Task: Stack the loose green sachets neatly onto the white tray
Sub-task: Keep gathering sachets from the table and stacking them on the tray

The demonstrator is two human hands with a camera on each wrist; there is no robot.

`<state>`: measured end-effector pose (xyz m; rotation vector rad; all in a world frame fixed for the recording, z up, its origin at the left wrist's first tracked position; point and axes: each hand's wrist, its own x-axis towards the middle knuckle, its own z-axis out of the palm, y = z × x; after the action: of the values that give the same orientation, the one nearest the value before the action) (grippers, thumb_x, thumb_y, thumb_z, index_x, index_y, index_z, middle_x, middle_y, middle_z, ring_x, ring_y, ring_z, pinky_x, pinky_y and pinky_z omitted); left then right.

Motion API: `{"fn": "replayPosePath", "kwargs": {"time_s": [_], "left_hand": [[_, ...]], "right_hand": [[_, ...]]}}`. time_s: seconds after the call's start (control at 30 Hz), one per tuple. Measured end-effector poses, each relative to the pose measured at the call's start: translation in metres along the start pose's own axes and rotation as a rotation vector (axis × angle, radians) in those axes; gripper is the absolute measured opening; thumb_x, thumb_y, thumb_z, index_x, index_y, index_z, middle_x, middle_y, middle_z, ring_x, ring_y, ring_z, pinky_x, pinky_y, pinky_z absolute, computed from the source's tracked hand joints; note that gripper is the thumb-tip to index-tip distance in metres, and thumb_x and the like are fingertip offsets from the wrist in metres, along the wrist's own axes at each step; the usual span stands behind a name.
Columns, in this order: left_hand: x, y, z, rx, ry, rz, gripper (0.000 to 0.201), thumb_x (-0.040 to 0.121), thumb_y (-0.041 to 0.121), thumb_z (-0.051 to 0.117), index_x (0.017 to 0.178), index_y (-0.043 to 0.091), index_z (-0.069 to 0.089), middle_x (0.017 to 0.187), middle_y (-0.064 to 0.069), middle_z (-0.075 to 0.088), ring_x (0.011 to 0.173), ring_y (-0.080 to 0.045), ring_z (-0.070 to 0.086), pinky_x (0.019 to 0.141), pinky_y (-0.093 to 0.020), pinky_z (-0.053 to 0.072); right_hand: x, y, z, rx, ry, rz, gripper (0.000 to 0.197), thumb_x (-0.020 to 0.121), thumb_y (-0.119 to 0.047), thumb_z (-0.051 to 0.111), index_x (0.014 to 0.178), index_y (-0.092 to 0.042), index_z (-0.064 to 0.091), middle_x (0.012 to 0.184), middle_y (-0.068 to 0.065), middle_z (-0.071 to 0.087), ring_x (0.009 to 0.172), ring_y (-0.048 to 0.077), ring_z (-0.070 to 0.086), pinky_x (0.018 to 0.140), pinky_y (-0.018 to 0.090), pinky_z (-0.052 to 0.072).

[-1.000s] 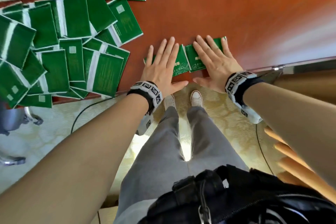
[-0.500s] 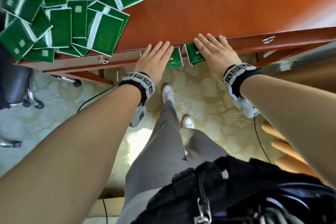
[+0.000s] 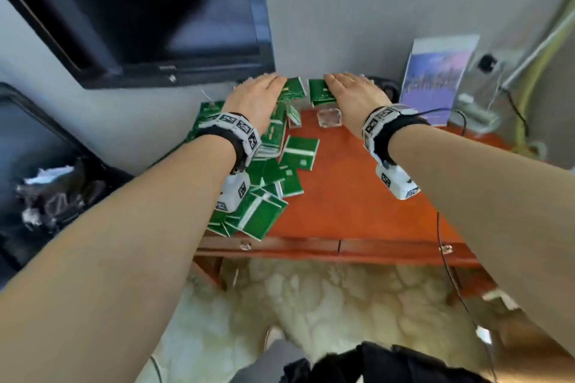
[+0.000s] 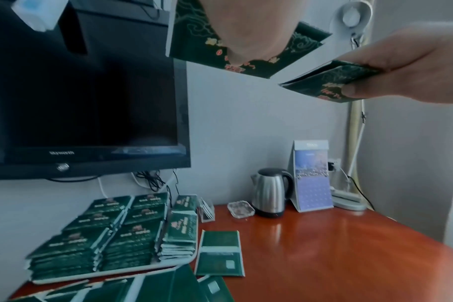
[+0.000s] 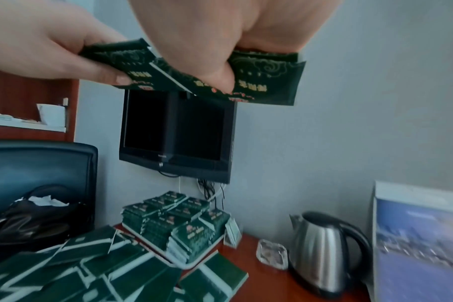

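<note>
My left hand [image 3: 259, 96] pinches one green sachet [image 3: 293, 88] between thumb and fingers, high above the table. My right hand [image 3: 350, 93] holds a second green sachet [image 3: 320, 93] the same way, close beside the first. In the left wrist view the thumb [image 4: 246, 32] lies on the patterned sachet [image 4: 194, 38]. In the right wrist view the other sachet [image 5: 269, 77] hangs under my thumb. Below, the white tray [image 4: 111, 274] carries several neat sachet stacks [image 4: 132, 230]. Loose sachets [image 3: 264, 218] lie piled in front of it.
A wall-mounted black TV [image 3: 140, 9] hangs over the tray. At the back of the orange-brown table [image 3: 357, 196] stand a steel kettle [image 4: 269, 192], a glass ashtray [image 4: 240, 209] and a calendar [image 4: 313, 177]. A black chair [image 3: 46, 180] is on the left.
The hands lay flat on two sachets and slid them to the table's front edge. Now each hand holds one sachet lifted above the table, and the view has tilted up.
</note>
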<state>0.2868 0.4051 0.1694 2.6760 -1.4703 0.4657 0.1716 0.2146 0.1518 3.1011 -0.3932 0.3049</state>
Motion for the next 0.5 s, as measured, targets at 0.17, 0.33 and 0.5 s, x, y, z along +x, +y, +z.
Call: {"fn": "replayPosePath", "kwargs": {"time_s": [0.17, 0.33, 0.5], "left_hand": [[0.007, -0.068, 0.005, 0.046, -0.031, 0.002, 0.075, 0.087, -0.013, 0.047, 0.156, 0.010, 0.028, 0.162, -0.011, 0.029, 0.147, -0.027, 0.030, 0.121, -0.037, 0.022], [0.011, -0.143, 0.030, 0.053, -0.102, -0.023, 0.074, 0.087, -0.011, 0.053, 0.154, 0.012, 0.031, 0.160, -0.009, 0.034, 0.145, -0.025, 0.035, 0.119, -0.037, 0.028], [0.014, -0.210, 0.058, 0.037, -0.182, -0.045, 0.066, 0.090, -0.011, 0.046, 0.151, 0.012, 0.034, 0.155, -0.009, 0.041, 0.135, -0.030, 0.046, 0.109, -0.041, 0.037]], "right_hand": [[0.055, -0.045, -0.008, -0.019, -0.001, -0.030, 0.082, 0.089, -0.006, 0.061, 0.158, -0.009, 0.016, 0.161, 0.013, 0.026, 0.146, 0.030, 0.028, 0.120, 0.040, 0.020], [0.112, -0.090, 0.028, -0.006, -0.046, -0.021, 0.070, 0.097, -0.004, 0.049, 0.158, -0.012, 0.017, 0.161, 0.010, 0.027, 0.146, 0.028, 0.029, 0.118, 0.039, 0.022], [0.161, -0.136, 0.068, 0.080, -0.085, 0.028, 0.079, 0.086, 0.013, 0.043, 0.156, -0.016, 0.022, 0.160, 0.008, 0.031, 0.145, 0.030, 0.033, 0.120, 0.045, 0.027]]}}
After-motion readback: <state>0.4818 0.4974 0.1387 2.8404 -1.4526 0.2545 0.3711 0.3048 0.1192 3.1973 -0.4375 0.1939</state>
